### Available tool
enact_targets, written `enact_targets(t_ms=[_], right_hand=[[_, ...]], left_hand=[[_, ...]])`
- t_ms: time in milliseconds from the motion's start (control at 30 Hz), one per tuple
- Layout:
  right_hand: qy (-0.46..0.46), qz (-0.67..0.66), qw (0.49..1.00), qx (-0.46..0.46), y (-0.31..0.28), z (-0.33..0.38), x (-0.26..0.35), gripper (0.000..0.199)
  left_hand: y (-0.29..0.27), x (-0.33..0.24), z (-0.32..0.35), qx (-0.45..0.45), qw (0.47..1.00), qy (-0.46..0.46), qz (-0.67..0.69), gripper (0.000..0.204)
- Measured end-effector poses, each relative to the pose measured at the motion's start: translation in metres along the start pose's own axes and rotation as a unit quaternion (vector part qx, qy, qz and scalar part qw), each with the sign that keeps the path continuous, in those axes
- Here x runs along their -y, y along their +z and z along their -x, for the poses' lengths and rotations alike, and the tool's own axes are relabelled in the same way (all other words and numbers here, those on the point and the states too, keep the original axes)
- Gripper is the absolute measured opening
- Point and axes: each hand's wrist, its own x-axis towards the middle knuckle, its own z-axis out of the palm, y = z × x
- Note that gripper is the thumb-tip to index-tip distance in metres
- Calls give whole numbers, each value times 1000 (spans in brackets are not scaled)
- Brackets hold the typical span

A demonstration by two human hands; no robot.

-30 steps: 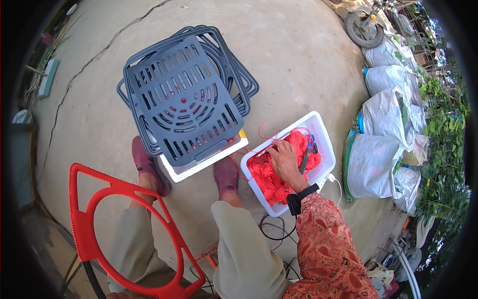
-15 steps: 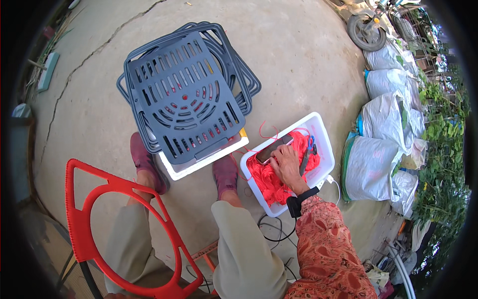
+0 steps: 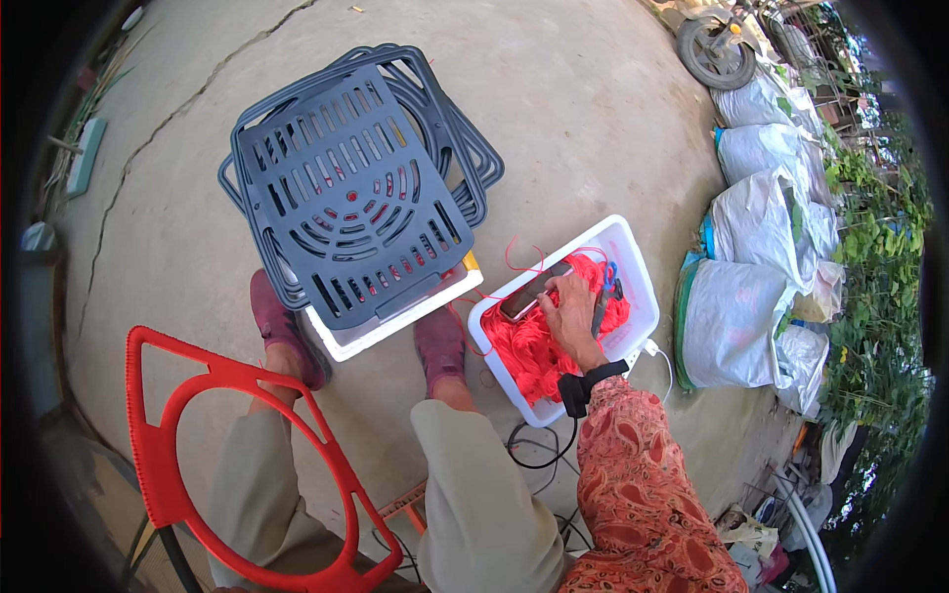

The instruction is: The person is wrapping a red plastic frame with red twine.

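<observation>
My right hand (image 3: 570,318) reaches into a white plastic basin (image 3: 641,287) on the ground. Its fingers bend down into a heap of loose red cord (image 3: 522,358), beside a dark phone (image 3: 529,295); what the fingertips hold is hidden. Blue-handled scissors (image 3: 610,282) lie in the cord, right of that hand. A red plastic frame (image 3: 158,457) with a large round opening stands tilted before my left leg. Only a sliver of what seems my left hand (image 3: 229,590) shows at the lower edge, under the frame; its fingers cannot be seen.
Dark grey slotted plastic panels (image 3: 361,212) are stacked on a white box (image 3: 395,326) by my feet. A white plug and cable (image 3: 652,348) lie right of the basin, black cables (image 3: 539,460) below it. Silvery sacks (image 3: 736,321) and a wheel (image 3: 716,51) line the right.
My right hand has drawn its fingers off the phone's top toward the cord beside it. The whole view has shifted slightly; the red frame keeps its place before my left leg.
</observation>
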Motion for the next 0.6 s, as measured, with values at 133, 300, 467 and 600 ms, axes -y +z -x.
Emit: enact_targets(t_ms=[133, 300, 467, 600], right_hand=[[68, -143, 982, -102, 16, -11, -27, 23], [224, -224, 947, -53, 54, -19, -90, 26], [351, -246, 902, -44, 45, -45, -68, 27], [385, -298, 871, 62, 31, -47, -75, 23]], left_hand=[[0, 1, -2, 24, 1000, -5, 14, 13], [3, 4, -3, -4, 1000, 5, 4, 14], [2, 5, 1, 4, 1000, 4, 7, 15], [5, 6, 1, -36, 999, 15, -1, 16]])
